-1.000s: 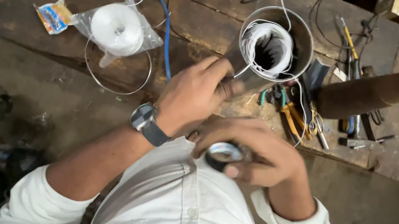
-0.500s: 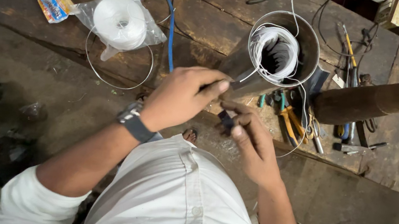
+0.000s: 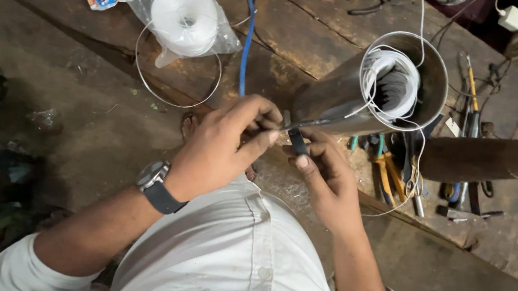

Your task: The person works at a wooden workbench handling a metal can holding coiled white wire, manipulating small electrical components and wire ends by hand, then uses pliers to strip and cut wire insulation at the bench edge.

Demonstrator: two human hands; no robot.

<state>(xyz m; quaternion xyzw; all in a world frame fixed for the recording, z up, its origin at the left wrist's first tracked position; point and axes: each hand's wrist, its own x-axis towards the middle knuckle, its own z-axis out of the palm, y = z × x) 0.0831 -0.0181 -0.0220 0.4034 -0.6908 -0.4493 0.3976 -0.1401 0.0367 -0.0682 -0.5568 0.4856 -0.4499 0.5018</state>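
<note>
The left hand (image 3: 221, 150), a dark watch at its wrist, has its fingers curled shut on a thin dark strip (image 3: 306, 124) lying along the lower side of the shiny metal cylinder (image 3: 347, 97), which leans up from the worn wooden surface (image 3: 302, 30). The right hand (image 3: 328, 179) has its fingers pinched closed on a small dark roll of tape (image 3: 298, 143) just beneath that strip, touching or nearly touching it. White wire (image 3: 386, 82) is coiled in the cylinder's open mouth, with loose strands trailing over the rim.

To do this well, I judge the strip should stay flat against the metal under the left fingers while the right hand keeps the roll close and taut, clear of the hanging wire strands.

Room is tight to the right: pliers with orange handles (image 3: 387, 173) and other hand tools lie just beside the cylinder's base, and a dark round bar (image 3: 500, 159) crosses there. To the left the surface is more open, with a white spool in a clear plastic bag (image 3: 186, 17), a blue cable (image 3: 246, 35) and a wire loop (image 3: 171, 96) well apart from the hands.
</note>
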